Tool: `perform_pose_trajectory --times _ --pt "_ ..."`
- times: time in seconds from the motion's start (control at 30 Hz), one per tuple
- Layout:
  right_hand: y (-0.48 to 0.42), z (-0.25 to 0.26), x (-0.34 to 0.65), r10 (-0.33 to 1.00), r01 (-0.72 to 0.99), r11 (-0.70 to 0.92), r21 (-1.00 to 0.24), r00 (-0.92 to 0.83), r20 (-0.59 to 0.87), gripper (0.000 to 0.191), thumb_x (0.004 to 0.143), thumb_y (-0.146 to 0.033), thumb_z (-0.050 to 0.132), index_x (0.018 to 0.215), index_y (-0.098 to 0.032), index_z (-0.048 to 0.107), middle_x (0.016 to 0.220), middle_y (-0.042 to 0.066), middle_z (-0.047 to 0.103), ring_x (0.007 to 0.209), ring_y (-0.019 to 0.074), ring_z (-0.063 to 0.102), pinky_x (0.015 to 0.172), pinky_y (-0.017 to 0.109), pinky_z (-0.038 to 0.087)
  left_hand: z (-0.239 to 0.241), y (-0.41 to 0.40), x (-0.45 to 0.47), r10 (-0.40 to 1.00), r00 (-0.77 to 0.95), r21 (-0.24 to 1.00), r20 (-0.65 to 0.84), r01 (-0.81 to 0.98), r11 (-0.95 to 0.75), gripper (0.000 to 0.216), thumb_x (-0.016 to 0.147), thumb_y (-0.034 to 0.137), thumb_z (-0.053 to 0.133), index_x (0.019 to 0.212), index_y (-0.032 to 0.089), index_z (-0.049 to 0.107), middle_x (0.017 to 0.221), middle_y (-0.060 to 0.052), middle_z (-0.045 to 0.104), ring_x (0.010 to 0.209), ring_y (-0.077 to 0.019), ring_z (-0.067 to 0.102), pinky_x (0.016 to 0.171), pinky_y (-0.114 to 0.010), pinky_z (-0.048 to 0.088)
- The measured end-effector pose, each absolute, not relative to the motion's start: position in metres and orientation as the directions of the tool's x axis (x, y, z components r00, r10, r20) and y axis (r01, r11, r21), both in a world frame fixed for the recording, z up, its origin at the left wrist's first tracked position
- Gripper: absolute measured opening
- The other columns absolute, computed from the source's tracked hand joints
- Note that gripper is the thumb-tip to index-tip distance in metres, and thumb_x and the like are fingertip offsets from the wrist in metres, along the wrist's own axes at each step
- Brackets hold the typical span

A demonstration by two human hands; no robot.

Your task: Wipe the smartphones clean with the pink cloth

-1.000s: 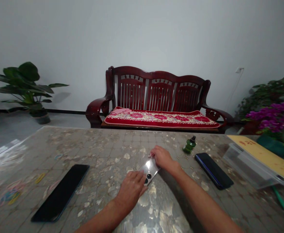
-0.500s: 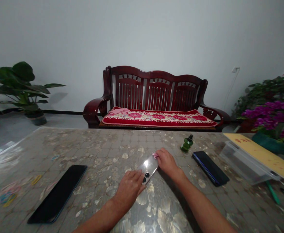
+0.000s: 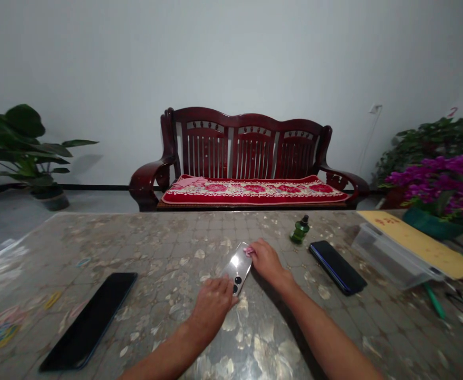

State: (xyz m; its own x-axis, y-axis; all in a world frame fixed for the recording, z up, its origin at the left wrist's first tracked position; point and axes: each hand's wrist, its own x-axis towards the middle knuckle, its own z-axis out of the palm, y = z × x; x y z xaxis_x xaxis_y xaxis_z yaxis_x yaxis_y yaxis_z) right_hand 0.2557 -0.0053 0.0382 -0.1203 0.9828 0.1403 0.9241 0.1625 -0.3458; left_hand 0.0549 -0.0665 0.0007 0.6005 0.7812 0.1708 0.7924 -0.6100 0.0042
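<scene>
Head view, near to far. Black phone [image 3: 91, 319] is lying face up on the near left of the table [image 3: 152, 306], slanting away; loose coloured bands [image 3: 4, 331] are scattering the surface beyond its left side, blurred. Left hand [image 3: 214, 301] is grasping the camera end of a silver smartphone [image 3: 237, 264], fingers lying over the back, thumb at the edge. Smartphone is lying back up near the table's middle, two dark lenses showing toward the person. Right hand [image 3: 269, 262] is pinching a small pink cloth [image 3: 249, 251] against the phone's far end, right-hand corner. Green-handled tool [image 3: 435, 302] is poking out by a clear plastic box [image 3: 389, 259] on the right; a yellow sheet [image 3: 417, 240] is covering the box top. Dark phone [image 3: 338, 266] is resting between box and right forearm. Green bottle [image 3: 299, 232] with black top is standing just beyond it. Magenta flowers [image 3: 445, 182] are filling a teal pot [image 3: 429, 225] behind the sheet. Farther off, a red floral runner [image 3: 255, 198] is covering the seat of a dark wooden settee [image 3: 251, 120]; a broad-leaved potted plant [image 3: 26, 124] is standing left, by the wall [image 3: 231, 53].
</scene>
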Motion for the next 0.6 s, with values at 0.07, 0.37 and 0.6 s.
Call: perform_pose_trajectory --times 0.07,0.37,0.6 --pt "0.002 0.039 0.254 0.979 0.915 0.190 -0.356 -0.148 0.143 0.023 0.092 -0.010 0.048 0.092 -0.016 0.071 0.099 0.009 0.065 0.094 0.0181 0.058 0.084 0.024 0.040 0.007 -0.066 0.064 0.792 0.593 -0.021 0.144 0.802 -0.597 0.024 0.092 0.028 0.068 0.112 0.014 0.069 0.120 -0.018 0.069 0.102 -0.0302 0.068 0.087 -0.042 0.052" --pt "0.011 0.038 0.255 0.937 0.824 0.335 -0.458 -0.344 0.066 0.019 0.085 -0.013 0.058 0.090 -0.019 0.075 0.092 0.004 0.068 0.087 0.0155 0.060 0.077 0.021 0.039 0.029 -0.056 0.110 0.835 0.550 -0.022 0.035 0.835 -0.549 0.017 0.093 0.021 0.065 0.092 0.007 0.075 0.083 -0.019 0.072 0.085 -0.0321 0.071 0.074 -0.039 0.051" --pt "0.011 0.035 0.261 0.946 0.815 0.317 -0.484 -0.305 0.106 0.023 0.086 -0.011 0.054 0.092 -0.018 0.075 0.095 0.005 0.066 0.090 0.0155 0.059 0.078 0.021 0.039 0.028 -0.056 0.126 0.851 0.525 -0.028 0.017 0.851 -0.525 0.019 0.093 0.010 0.055 0.095 0.005 0.074 0.086 -0.023 0.073 0.083 -0.0325 0.072 0.072 -0.040 0.053"
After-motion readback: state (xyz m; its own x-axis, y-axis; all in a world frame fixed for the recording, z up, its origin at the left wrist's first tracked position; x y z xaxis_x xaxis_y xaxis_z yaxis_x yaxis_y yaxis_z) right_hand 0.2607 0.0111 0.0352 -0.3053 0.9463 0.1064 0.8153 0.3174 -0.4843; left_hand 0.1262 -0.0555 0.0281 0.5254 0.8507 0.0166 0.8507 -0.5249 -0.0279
